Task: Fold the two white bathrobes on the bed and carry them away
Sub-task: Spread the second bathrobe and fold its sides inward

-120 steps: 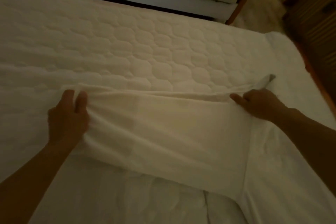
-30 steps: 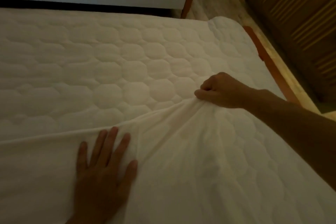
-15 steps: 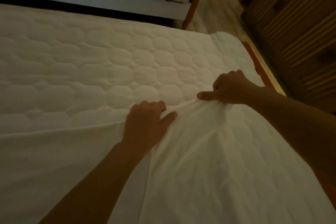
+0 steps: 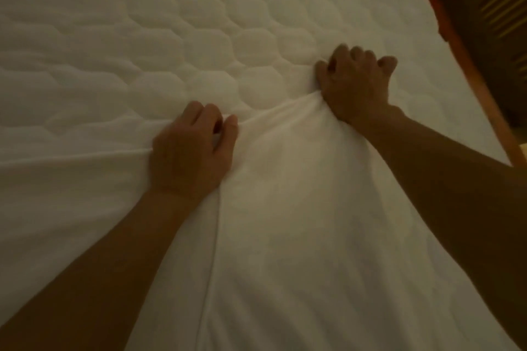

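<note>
Left hand (image 4: 194,151) went from flat to pinching the far edge of the white bathrobe (image 4: 299,222) – right hand (image 4: 355,88) grips a bunched bit nearby, both on the quilted bed (image 4: 137,37).

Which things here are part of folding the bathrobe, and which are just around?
In the job: thin white cloth bathrobe, gripped by left hand and right hand.
Just around: quilted white mattress, orange wooden bed rail, dark slatted wooden furniture.
</note>
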`<state>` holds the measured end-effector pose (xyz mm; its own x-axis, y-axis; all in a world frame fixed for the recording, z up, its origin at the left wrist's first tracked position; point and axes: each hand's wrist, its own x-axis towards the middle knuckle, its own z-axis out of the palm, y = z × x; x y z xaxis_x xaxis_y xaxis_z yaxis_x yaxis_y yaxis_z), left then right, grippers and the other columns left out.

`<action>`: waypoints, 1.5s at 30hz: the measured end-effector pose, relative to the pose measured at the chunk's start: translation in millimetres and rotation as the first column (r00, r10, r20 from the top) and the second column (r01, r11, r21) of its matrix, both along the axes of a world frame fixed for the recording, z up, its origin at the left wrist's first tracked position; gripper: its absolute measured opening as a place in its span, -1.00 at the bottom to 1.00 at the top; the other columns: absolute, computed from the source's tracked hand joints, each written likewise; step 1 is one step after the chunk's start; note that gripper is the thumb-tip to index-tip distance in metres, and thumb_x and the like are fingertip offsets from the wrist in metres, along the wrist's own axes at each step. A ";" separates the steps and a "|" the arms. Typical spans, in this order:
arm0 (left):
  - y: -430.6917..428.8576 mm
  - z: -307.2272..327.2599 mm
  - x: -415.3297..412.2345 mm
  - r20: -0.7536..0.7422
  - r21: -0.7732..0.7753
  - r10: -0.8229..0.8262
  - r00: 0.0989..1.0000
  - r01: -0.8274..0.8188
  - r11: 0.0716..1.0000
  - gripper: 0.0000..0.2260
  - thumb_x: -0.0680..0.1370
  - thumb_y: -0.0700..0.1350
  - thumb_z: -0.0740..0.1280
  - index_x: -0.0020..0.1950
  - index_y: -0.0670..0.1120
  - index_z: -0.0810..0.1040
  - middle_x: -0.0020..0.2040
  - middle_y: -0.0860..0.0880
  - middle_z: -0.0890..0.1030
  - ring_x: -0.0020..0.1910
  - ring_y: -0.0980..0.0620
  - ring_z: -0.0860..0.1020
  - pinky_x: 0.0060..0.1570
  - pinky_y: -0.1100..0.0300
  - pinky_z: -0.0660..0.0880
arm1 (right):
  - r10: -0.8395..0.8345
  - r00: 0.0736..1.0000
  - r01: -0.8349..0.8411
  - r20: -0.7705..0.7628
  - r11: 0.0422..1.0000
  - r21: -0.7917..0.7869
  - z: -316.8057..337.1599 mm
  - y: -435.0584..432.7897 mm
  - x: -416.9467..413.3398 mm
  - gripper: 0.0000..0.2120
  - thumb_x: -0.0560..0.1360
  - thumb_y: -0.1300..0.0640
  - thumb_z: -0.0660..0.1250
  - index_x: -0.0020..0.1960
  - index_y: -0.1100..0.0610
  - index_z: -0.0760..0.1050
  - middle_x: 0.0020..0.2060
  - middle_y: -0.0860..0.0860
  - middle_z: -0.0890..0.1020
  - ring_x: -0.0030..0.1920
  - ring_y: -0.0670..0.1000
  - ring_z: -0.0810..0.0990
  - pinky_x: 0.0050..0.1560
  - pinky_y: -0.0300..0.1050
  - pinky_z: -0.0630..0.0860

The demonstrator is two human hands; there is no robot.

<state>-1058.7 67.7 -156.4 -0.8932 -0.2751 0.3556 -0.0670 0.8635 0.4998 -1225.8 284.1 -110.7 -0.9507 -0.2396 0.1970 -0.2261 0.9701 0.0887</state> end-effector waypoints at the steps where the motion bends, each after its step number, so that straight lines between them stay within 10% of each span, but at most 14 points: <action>1: 0.5 1.7 -0.5 -0.002 -0.013 0.016 1.000 -0.016 1.000 -0.70 0.63 0.09 0.23 -0.20 -0.07 0.46 -0.20 -0.12 0.53 -0.26 -0.22 0.52 -0.36 -0.05 0.47 | -0.037 0.999 0.031 -0.039 0.988 -0.154 6.7 -1.7 10.8 -0.62 0.63 -0.17 0.03 0.17 0.05 0.47 0.14 0.07 0.57 0.17 0.13 0.49 0.31 0.17 0.19; 4: 0.7 2.0 -2.5 0.009 -0.047 0.042 0.999 -0.042 0.998 -0.70 0.62 0.10 0.23 -0.19 -0.07 0.46 -0.19 -0.09 0.53 -0.21 -0.18 0.53 -0.34 -0.03 0.45 | -0.002 0.995 -0.040 -0.096 0.899 -0.436 30.6 -8.6 70.8 -0.51 0.64 -0.22 0.03 0.49 -0.03 0.28 0.48 -0.01 0.35 0.50 -0.01 0.26 0.52 0.17 -0.01; 7: 1.9 7.5 -0.5 0.017 -0.097 0.019 1.000 -0.017 0.995 -0.68 0.64 0.10 0.18 -0.19 -0.08 0.46 -0.20 -0.12 0.53 -0.20 -0.22 0.53 -0.33 -0.04 0.43 | 0.080 0.986 -0.049 0.143 0.976 -0.212 24.4 2.5 146.6 -0.34 0.60 -0.36 -0.09 0.61 -0.14 -0.09 0.63 0.03 -0.01 0.62 0.02 -0.07 0.52 0.24 -0.32; 10: 5.2 20.1 5.8 0.052 -0.334 0.080 0.995 -0.058 0.941 -0.61 0.69 0.09 0.06 -0.07 -0.11 0.55 -0.08 -0.18 0.58 -0.11 -0.23 0.54 -0.15 -0.08 0.46 | 0.048 0.944 0.007 0.325 0.986 -0.167 -2.2 15.6 173.4 -0.33 0.58 -0.41 -0.13 0.59 -0.24 -0.25 0.63 0.04 -0.14 0.62 0.04 -0.18 0.53 0.34 -0.19; 17: 92.0 28.4 92.9 0.283 -0.341 -0.131 0.950 0.227 0.912 -0.45 0.66 0.24 0.02 0.62 0.08 0.16 0.64 -0.07 0.12 0.61 -0.12 0.13 0.47 -0.30 0.09 | 0.040 0.950 0.015 0.311 0.985 -0.172 -9.9 18.4 168.9 -0.36 0.61 -0.32 -0.12 0.61 -0.18 -0.23 0.63 0.10 -0.12 0.62 0.09 -0.17 0.54 0.32 -0.12; 31: 89.1 -13.0 82.1 0.395 -0.393 -0.039 0.918 0.206 0.896 -0.45 0.62 0.26 0.01 0.61 0.23 0.04 0.66 -0.02 0.00 0.63 -0.07 -0.01 0.49 -0.34 -0.05 | -0.091 0.968 0.116 0.234 0.989 -0.095 -34.5 192.4 448.3 -0.43 0.53 -0.30 -0.02 0.38 -0.04 0.41 0.44 0.27 0.41 0.33 0.26 0.45 0.32 0.44 0.27; 45: 145.4 42.9 122.4 0.471 -0.401 0.086 0.878 0.126 0.907 -0.41 0.65 0.20 -0.07 0.64 -0.02 0.04 0.65 -0.16 0.03 0.61 -0.22 0.01 0.48 -0.41 -0.15 | 0.019 0.937 0.073 0.349 0.965 -0.251 -29.2 199.3 461.8 -0.33 0.57 -0.30 0.03 0.62 -0.13 0.02 0.62 0.15 0.05 0.61 0.15 0.00 0.55 0.29 -0.04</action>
